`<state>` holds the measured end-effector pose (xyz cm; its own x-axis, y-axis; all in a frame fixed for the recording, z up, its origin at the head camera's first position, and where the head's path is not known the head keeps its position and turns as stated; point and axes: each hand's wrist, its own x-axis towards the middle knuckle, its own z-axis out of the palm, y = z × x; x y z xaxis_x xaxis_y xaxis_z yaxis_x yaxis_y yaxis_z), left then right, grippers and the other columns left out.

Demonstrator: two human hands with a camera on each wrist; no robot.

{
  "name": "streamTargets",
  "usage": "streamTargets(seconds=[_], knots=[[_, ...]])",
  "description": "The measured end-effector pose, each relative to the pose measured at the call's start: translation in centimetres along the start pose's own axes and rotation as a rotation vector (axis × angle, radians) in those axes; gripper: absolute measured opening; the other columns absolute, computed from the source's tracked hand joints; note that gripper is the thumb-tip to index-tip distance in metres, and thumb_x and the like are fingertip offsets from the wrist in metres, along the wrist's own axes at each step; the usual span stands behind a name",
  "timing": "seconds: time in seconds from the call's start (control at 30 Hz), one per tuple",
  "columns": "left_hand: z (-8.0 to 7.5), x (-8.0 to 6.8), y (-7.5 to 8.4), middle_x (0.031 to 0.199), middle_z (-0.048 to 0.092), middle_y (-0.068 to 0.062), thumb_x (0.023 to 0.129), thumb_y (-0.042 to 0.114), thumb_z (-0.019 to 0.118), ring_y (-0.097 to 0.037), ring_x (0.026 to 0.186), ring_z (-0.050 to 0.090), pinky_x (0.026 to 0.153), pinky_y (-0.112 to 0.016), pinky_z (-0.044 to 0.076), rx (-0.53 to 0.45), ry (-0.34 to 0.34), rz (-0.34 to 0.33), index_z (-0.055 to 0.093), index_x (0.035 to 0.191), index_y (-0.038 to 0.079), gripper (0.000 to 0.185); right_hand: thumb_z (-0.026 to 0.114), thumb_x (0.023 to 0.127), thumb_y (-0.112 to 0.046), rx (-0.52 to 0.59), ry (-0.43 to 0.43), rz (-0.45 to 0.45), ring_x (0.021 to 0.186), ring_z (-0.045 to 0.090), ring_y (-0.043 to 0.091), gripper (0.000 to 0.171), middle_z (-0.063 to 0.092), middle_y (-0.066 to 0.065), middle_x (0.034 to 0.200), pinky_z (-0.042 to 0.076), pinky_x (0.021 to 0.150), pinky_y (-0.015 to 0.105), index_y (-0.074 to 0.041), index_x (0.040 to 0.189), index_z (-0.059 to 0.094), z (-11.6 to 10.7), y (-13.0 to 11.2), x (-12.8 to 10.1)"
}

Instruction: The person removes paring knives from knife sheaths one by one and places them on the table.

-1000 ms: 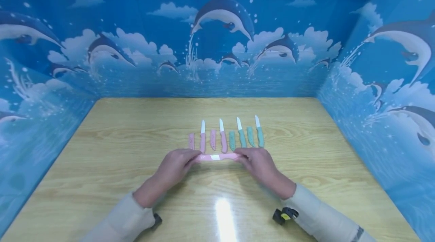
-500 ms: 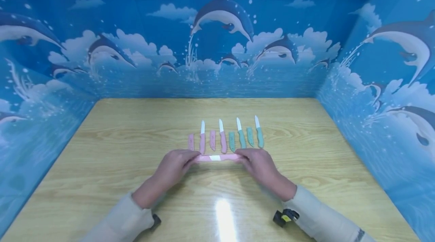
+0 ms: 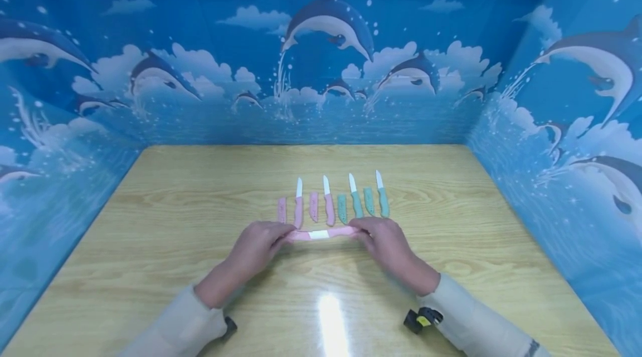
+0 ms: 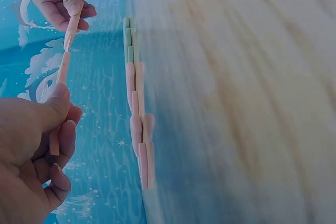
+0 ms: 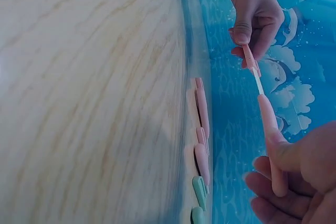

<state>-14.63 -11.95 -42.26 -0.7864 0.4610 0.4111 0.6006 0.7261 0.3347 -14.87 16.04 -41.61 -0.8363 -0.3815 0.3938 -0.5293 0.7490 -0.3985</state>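
Between my hands, in the head view, a small paring knife with a pink handle (image 3: 343, 231) lies level above the table, its tip end inside a pink sheath (image 3: 301, 235). A short stretch of white blade (image 3: 319, 234) shows between sheath and handle. My left hand (image 3: 258, 244) pinches the sheath's far end with thumb and fingers. My right hand (image 3: 384, 240) grips the handle, thumb along it in the right wrist view. Just beyond the hands lie two pink knives, one a pink-handled knife (image 3: 329, 211), and two green ones, one a green-handled knife (image 3: 383, 201).
Sheaths lie between the bare knives in a row: pink sheaths such as the left one (image 3: 282, 210), and green sheaths such as the right one (image 3: 369, 201). The wooden table (image 3: 175, 190) meets a blue dolphin-print curtain (image 3: 311, 117) at back and sides.
The white stretch of blade between sheath and handle has grown slightly longer. My right hand has shifted a little to the right with the handle; the left hand is nearly still.
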Motion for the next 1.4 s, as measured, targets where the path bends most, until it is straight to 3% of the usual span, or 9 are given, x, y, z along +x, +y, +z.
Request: streamTargets(seconds=[0.2, 0.4, 0.6, 0.83, 1.4], knots=[[0.11, -0.09, -0.30, 0.095, 0.074, -0.008, 0.082, 0.008, 0.076, -0.021, 0.084, 0.072, 0.080, -0.038, 0.057, 0.009, 0.048, 0.018, 0.073, 0.102, 0.007, 0.021, 0.075, 0.083, -0.008, 0.018, -0.029, 0.019, 0.075, 0.069, 0.013, 0.016, 0.074, 0.005, 0.092, 0.057, 0.066, 0.024, -0.008, 0.100, 0.075, -0.03, -0.01, -0.04], [0.14, -0.04, -0.50, 0.095, 0.074, -0.007, 0.081, 0.008, 0.077, -0.021, 0.084, 0.071, 0.077, -0.039, 0.057, 0.016, 0.053, 0.028, 0.073, 0.102, 0.009, 0.022, 0.076, 0.082, -0.009, 0.014, 0.000, -0.018, 0.080, 0.070, 0.016, 0.018, 0.074, 0.006, 0.093, 0.058, 0.070, 0.028, -0.006, 0.100, 0.074, 0.05, 0.25, 0.09], [0.11, -0.19, -0.58, 0.096, 0.074, -0.006, 0.080, 0.008, 0.077, -0.020, 0.085, 0.072, 0.075, -0.038, 0.057, 0.011, 0.046, -0.005, 0.073, 0.103, 0.008, 0.023, 0.076, 0.082, -0.010, -0.004, -0.016, 0.017, 0.075, 0.069, 0.013, 0.017, 0.074, 0.005, 0.091, 0.057, 0.067, 0.024, -0.009, 0.099, 0.075, -0.04, 0.25, -0.05], [0.03, -0.12, -0.51, 0.095, 0.074, -0.007, 0.082, 0.005, 0.076, -0.020, 0.086, 0.072, 0.082, -0.038, 0.057, 0.008, 0.049, -0.009, 0.073, 0.101, 0.008, 0.020, 0.076, 0.083, -0.012, 0.006, 0.004, 0.015, 0.071, 0.065, 0.010, 0.015, 0.074, 0.003, 0.088, 0.054, 0.064, 0.023, -0.010, 0.098, 0.075, -0.07, 0.28, -0.04], [-0.14, -0.26, -0.42, 0.098, 0.074, -0.009, 0.084, 0.008, 0.075, -0.022, 0.087, 0.072, 0.078, -0.035, 0.058, 0.029, 0.009, -0.101, 0.072, 0.104, 0.007, 0.020, 0.076, 0.083, -0.011, -0.001, -0.007, 0.044, 0.077, 0.068, 0.014, 0.017, 0.074, 0.004, 0.092, 0.057, 0.068, 0.028, -0.008, 0.100, 0.074, -0.43, 0.60, -0.09]])
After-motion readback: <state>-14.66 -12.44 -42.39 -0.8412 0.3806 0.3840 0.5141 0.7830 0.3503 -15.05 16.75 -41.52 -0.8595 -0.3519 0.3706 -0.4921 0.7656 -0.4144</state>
